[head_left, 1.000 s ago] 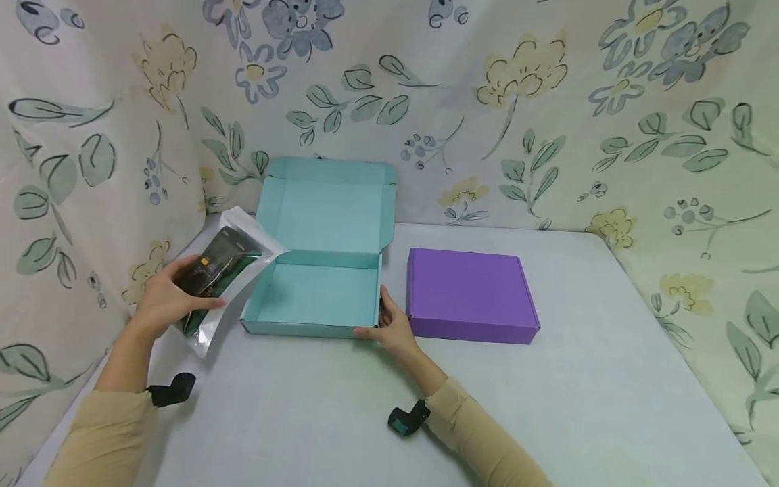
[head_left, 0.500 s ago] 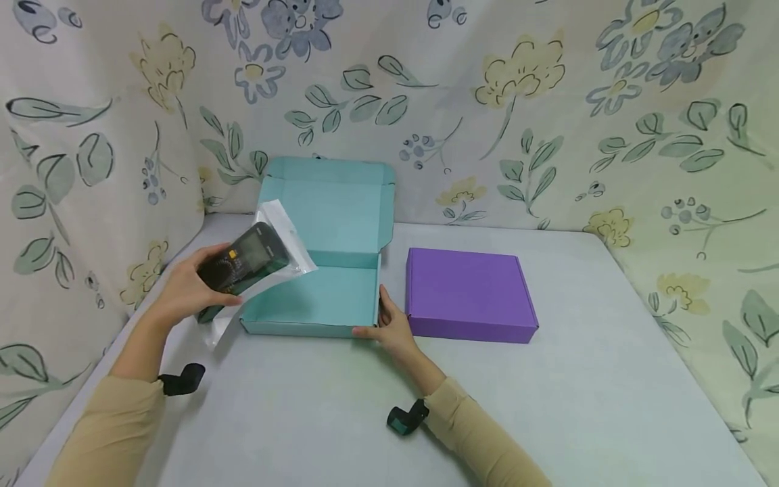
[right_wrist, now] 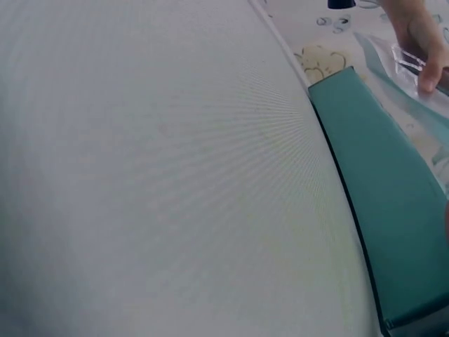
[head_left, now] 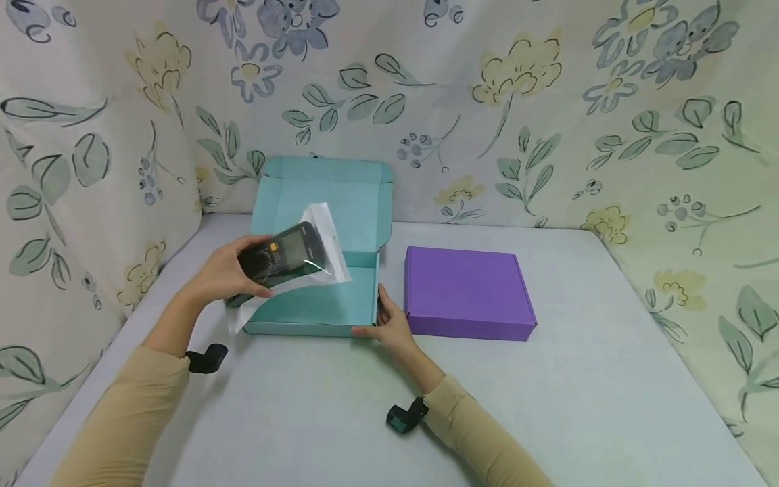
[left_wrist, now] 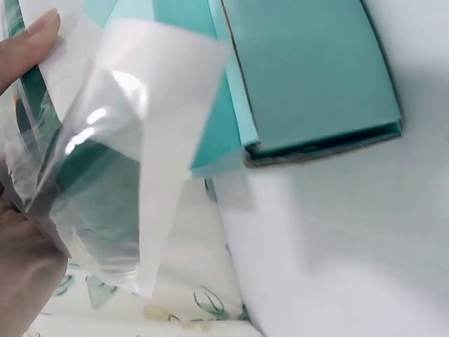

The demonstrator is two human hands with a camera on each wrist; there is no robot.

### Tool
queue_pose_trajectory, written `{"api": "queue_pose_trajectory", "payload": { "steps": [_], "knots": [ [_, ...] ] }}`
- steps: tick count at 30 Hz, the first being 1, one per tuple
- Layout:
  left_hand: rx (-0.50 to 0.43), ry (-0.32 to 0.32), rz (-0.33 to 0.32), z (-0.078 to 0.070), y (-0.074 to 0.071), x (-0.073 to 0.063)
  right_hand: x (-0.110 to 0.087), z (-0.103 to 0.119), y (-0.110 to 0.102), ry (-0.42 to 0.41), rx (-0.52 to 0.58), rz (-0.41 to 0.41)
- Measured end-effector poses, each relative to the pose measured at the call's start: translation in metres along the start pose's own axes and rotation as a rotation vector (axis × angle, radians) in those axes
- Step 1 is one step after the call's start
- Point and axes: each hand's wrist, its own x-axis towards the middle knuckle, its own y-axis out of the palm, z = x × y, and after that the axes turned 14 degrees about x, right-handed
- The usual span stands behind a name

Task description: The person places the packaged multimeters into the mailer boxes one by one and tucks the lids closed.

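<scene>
My left hand (head_left: 220, 276) grips a dark multimeter (head_left: 285, 254) with a grey display and a yellow button, packed in a clear plastic bag (head_left: 329, 243). It is held tilted above the left part of a teal cardboard box (head_left: 313, 330), whose lid stands raised at the back. In the left wrist view, the loose end of the bag (left_wrist: 116, 203) overlaps the box's corner. My right hand (head_left: 394, 330) holds the box's front right corner, thumb on the front wall and fingers along the right side. Part of the box's inside is hidden behind the multimeter.
A closed purple box (head_left: 468, 292) lies just right of the teal one. Both stand on a white-covered table (head_left: 548, 406). Floral cloth (head_left: 450, 115) hangs behind and along the sides. A black camera mount (head_left: 208, 358) sits on the left wrist, another on the right.
My left hand has carried the bagged multimeter rightward, from beside the teal box to over it, turning it so its display faces up more. My right hand stays at the box's corner.
</scene>
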Motion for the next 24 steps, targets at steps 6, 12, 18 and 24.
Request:
{"api": "queue_pose_trajectory", "payload": {
  "steps": [6, 12, 18, 24],
  "knots": [
    [0.022, 0.052, 0.054, -0.007, 0.007, 0.016, 0.001, -0.001, -0.001, -0.008, -0.004, 0.006],
    [0.01, 0.11, 0.1, -0.012, 0.018, 0.025, 0.001, -0.003, -0.001, -0.003, -0.012, 0.004],
    [0.003, 0.133, 0.111, -0.017, 0.029, 0.032, 0.0, -0.001, -0.001, -0.013, 0.002, 0.011],
    [0.012, 0.17, 0.125, -0.016, 0.038, 0.037, 0.0, -0.003, 0.0, -0.009, -0.001, 0.002]
  ]
}}
